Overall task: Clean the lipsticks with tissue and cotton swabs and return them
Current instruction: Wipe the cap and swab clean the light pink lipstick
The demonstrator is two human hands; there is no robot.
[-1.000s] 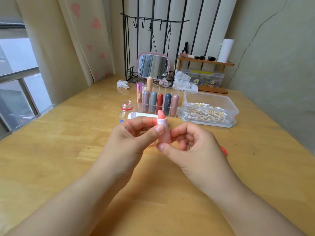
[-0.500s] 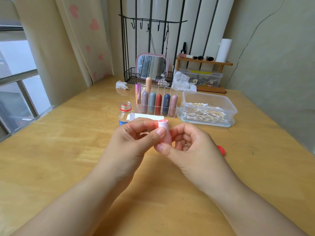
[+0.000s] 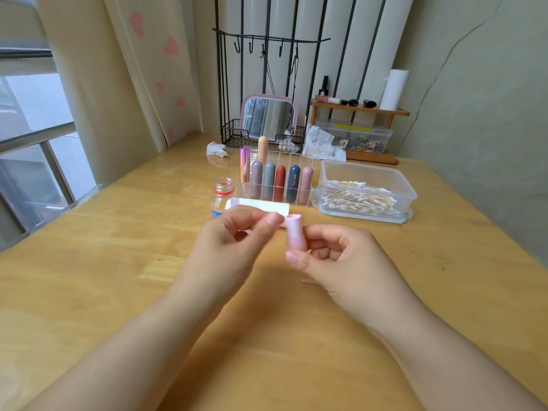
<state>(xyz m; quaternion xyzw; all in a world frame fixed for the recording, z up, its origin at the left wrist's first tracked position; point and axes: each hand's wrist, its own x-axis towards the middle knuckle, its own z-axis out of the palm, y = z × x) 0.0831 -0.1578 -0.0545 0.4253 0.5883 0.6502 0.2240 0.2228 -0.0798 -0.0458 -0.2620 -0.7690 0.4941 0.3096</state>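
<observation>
The coral stick has wound down into the pale pink plastic lipstick tube (image 3: 294,232), which the right hand (image 3: 341,262) grasps; the left hand's (image 3: 228,250) fingers (image 3: 274,219), just released beside it, pinch nothing. Recapping likely follows.

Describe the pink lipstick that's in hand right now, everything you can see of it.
The pink lipstick is a short, glossy pale-pink tube, plastic by the look, held roughly upright above the wooden table. Its cap is off; the stick sits level with or below the open rim, showing only a pink disc. The right hand pinches its lower half between thumb and fingers. The left hand is beside it, fingertips close to the rim; contact is unclear. It is slightly motion-blurred, so no markings can be read.
</observation>
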